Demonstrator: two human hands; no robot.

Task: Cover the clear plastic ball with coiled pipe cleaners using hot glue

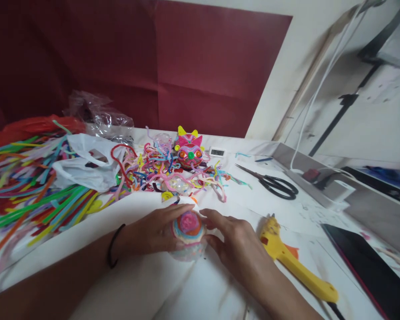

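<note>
A clear plastic ball (186, 252) is between my hands at the near middle of the table. Fuzzy rings of pipe cleaner (188, 222) in pink, orange and blue cover its top. My left hand (153, 232) wraps round the ball's left side, thumb and fingers against it. On the right side, the curved thumb and fingertips of my right hand (235, 238) press at the ball's edge. A yellow glue gun (296, 262) lies just right of my right hand. Behind stands a finished-looking pipe cleaner animal head (190, 150), pink with yellow ears.
Loose pipe cleaners (70, 206) heap across the left, with a white plastic bag (90, 166) on top. Tangled offcuts (153, 166) lie at the back middle. Black-handled scissors (270, 182), a small digital display (216, 152) and a dark tablet-like device (370, 266) are on the right.
</note>
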